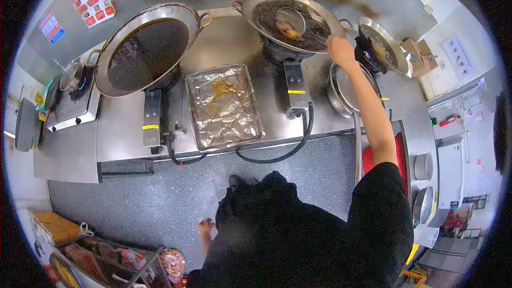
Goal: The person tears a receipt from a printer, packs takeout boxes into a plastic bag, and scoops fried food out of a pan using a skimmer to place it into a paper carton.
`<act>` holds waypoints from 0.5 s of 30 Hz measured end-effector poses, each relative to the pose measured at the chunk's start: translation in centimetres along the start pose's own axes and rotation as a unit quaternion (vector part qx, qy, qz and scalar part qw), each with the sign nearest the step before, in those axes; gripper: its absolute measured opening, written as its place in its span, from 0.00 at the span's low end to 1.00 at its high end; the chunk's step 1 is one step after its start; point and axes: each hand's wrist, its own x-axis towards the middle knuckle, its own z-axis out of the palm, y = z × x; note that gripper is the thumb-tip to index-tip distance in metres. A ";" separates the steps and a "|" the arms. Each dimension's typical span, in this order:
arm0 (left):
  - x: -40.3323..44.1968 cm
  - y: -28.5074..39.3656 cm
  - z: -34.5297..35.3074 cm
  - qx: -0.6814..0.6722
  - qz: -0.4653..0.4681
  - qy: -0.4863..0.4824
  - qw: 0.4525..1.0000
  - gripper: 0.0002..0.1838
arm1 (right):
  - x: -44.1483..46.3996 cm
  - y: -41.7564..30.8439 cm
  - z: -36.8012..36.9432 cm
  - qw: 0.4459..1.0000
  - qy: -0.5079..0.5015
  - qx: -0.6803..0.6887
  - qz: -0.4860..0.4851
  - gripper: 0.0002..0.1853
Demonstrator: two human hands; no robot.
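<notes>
Holding skimmer (293,19): right hand (339,49) (arm (372,112) outstretched).

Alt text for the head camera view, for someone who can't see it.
A person holds a strainer in the right hand at the middle wok of three along a steel counter. A foil-lined tray lies nearer the person; the left hand hangs low.

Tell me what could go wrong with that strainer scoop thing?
The bare right hand is close to the middle wok, so it might get burned if that's hot. Dark liquid inside could splash the forearm. The yellowish piece in the strainer might slip out.
</notes>
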 end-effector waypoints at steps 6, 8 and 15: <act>-2.1 1.9 1.8 0.017 0.014 0.005 1.000 0.16 | -2.9 2.2 -0.5 0.997 0.059 0.002 -0.059 0.10; -3.2 2.0 3.1 -0.034 -0.041 0.010 0.999 0.16 | -3.6 3.1 -1.1 0.996 0.064 0.007 -0.063 0.09; -12.5 3.5 7.9 -0.271 -0.218 0.141 0.927 0.15 | -4.9 13.9 4.5 0.965 0.173 0.189 -0.050 0.12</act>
